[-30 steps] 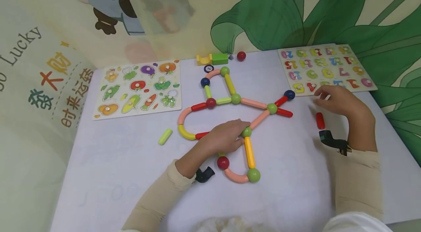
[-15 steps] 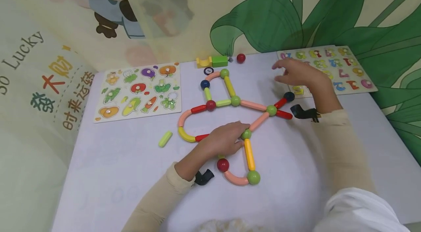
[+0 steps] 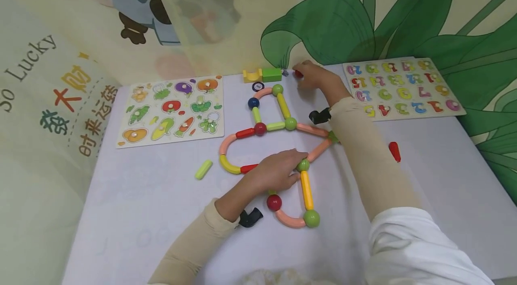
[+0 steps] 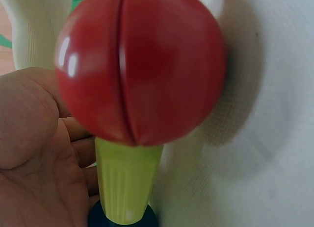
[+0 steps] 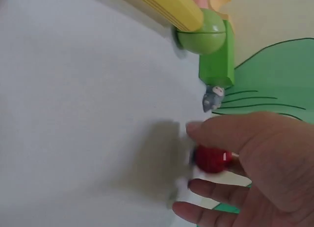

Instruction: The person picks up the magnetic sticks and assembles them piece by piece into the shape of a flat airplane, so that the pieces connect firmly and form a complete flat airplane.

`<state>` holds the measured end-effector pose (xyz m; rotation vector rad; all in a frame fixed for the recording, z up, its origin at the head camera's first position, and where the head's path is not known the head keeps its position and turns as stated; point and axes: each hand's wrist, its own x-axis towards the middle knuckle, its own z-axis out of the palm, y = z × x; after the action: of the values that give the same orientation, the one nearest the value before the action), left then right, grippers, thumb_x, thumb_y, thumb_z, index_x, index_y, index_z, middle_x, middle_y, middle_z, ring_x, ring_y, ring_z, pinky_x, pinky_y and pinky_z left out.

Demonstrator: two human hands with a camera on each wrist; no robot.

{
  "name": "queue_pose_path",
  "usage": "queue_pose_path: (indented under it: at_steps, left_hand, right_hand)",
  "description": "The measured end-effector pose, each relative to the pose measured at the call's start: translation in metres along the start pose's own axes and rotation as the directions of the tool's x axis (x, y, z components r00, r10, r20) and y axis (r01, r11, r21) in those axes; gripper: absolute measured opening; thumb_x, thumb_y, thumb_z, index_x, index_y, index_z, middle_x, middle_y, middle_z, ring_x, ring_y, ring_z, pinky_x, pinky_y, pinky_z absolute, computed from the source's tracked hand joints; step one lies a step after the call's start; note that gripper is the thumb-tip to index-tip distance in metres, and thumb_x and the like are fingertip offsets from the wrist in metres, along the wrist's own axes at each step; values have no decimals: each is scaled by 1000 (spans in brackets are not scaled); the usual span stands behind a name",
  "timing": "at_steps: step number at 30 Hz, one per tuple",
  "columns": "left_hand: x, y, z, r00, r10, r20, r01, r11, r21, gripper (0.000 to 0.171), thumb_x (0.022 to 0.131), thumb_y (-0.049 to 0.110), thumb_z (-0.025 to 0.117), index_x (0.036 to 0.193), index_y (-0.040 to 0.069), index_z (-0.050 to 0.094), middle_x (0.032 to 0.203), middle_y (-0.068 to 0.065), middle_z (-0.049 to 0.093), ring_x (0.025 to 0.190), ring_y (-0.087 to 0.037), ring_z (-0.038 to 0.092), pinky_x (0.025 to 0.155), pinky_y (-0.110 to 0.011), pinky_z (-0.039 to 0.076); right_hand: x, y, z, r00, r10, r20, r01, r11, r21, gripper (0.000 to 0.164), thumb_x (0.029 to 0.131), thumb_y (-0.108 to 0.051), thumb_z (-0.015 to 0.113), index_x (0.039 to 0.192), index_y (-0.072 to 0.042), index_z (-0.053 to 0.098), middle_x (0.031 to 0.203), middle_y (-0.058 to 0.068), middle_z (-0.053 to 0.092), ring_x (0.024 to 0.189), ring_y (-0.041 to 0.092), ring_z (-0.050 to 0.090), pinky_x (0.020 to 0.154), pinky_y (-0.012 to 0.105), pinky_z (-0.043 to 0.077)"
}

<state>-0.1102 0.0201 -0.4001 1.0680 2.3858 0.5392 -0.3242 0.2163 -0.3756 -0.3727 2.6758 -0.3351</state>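
Note:
A flat figure of magnetic balls and sticks lies on the table. My left hand (image 3: pixel 278 169) reaches over its near part, fingertips and thumb holding the green ball (image 3: pixel 303 165) at the top of a yellow-orange stick (image 3: pixel 307 190). Close up in the left wrist view are a red ball (image 4: pixel 142 65), a lime stick (image 4: pixel 127 183) and part of a dark blue ball (image 4: pixel 122 218), with the left palm beside them. At the back of the table, my right hand (image 3: pixel 313 77) has its thumb and fingers round a loose red ball (image 5: pixel 213 159).
A vegetable puzzle board (image 3: pixel 171 110) lies at left, a number puzzle board (image 3: pixel 404 88) at right. A green block (image 3: pixel 272 74) and a yellow block (image 3: pixel 252 76) stand against the back wall. A loose lime stick (image 3: pixel 203 169) and red stick (image 3: pixel 394 151) lie on the table.
My right hand has swept left and away, from beside the number board across to the loose red ball at the back. The left hand has stayed on the figure.

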Motion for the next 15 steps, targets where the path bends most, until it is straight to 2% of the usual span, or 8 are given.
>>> queue_pose_path:
  at_steps: [4, 7, 11, 15]
  left_hand:
    - [0, 1, 0, 1000, -4, 2, 4, 1000, 13, 62, 83, 26, 65, 138, 16, 38, 129, 0, 47, 118, -14, 40, 91, -32, 41]
    - [0, 2, -1, 1000, -8, 4, 8, 1000, 28, 62, 83, 26, 65, 138, 16, 38, 129, 0, 47, 119, -14, 40, 91, -32, 41]
    - [0, 3, -1, 1000, -13, 5, 13, 999, 43, 61, 83, 26, 65, 137, 15, 38, 128, 0, 47, 121, -14, 39, 92, -32, 40]
    - [0, 4, -1, 1000, -18, 8, 18, 999, 49, 60, 84, 26, 64, 137, 15, 38, 131, 0, 46, 125, -15, 34, 94, -32, 39]
  right_hand:
    - [-4, -1, 6, 1000, 1, -17, -3, 996, -89, 33, 90, -8, 47, 123, -3, 49, 111, 16, 43, 93, 28, 41, 86, 41, 38]
    - [-10, -1, 9, 999, -33, -8, 31, 991, -131, 25, 89, -5, 48, 113, -5, 55, 101, 13, 49, 89, 26, 42, 83, 40, 39]
    - [-25, 1, 14, 995, -96, 42, 100, 989, -105, 21, 86, -5, 54, 107, -5, 58, 98, 11, 55, 88, 25, 44, 81, 39, 40]
    - [-56, 1, 19, 992, -127, 23, 128, 991, -31, 25, 84, -11, 60, 109, -7, 60, 99, 9, 57, 87, 24, 46, 79, 37, 42]
